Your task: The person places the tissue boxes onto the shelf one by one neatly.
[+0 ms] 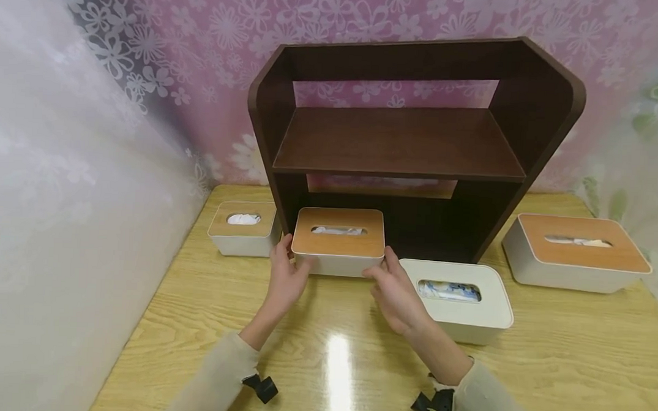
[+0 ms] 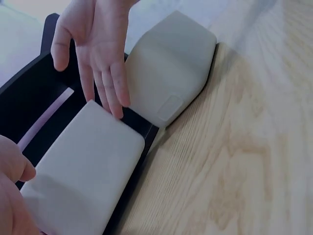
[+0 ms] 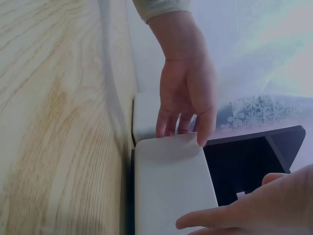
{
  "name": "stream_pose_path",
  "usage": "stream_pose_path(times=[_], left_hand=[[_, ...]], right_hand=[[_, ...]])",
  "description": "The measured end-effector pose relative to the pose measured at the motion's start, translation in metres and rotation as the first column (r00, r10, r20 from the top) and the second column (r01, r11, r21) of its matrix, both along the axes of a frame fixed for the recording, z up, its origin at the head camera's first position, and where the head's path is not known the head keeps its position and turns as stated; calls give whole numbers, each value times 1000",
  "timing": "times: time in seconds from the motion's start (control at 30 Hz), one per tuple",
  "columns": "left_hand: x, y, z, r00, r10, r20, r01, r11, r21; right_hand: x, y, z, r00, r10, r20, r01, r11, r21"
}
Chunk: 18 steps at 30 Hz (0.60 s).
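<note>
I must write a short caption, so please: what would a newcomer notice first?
Probably the dark shelf against the pink flowered wall. Next, the left hand and right hand touching a wood-topped box at the shelf's lower left. Then the white-lidded box by the right hand.

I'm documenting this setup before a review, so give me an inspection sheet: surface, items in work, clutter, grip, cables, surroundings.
Surface: wood-grain table, showing a bright glare streak.
Job's things: held box, wood-look lid, at the front of the dark rack, by its lower compartment.
Clutter: small box left of the rack; white-lidded box front right; large box far right.
Grip: left hand holds the held box's left end; right hand touches its right end.
Cables: nothing seen.
Surroundings: pink floral backdrop behind; pale sheet at left.
</note>
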<state>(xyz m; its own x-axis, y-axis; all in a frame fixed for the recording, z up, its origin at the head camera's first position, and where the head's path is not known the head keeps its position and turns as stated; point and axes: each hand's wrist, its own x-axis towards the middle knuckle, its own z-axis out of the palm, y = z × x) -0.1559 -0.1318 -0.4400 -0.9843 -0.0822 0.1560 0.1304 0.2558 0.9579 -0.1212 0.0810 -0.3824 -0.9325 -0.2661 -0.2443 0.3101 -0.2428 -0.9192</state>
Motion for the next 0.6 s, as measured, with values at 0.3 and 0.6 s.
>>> stream_pose_path(times=[0.3,0.6], left_hand=[[8,-1,0,997,-74,22,74,997,1],[-10,-5,4,988,-147,44,146,989,16]], right_hand=[[-4,3,-2,1000,-2,30,3,999,-47],[-30,15,2,992,44,123,-8,961,-276]])
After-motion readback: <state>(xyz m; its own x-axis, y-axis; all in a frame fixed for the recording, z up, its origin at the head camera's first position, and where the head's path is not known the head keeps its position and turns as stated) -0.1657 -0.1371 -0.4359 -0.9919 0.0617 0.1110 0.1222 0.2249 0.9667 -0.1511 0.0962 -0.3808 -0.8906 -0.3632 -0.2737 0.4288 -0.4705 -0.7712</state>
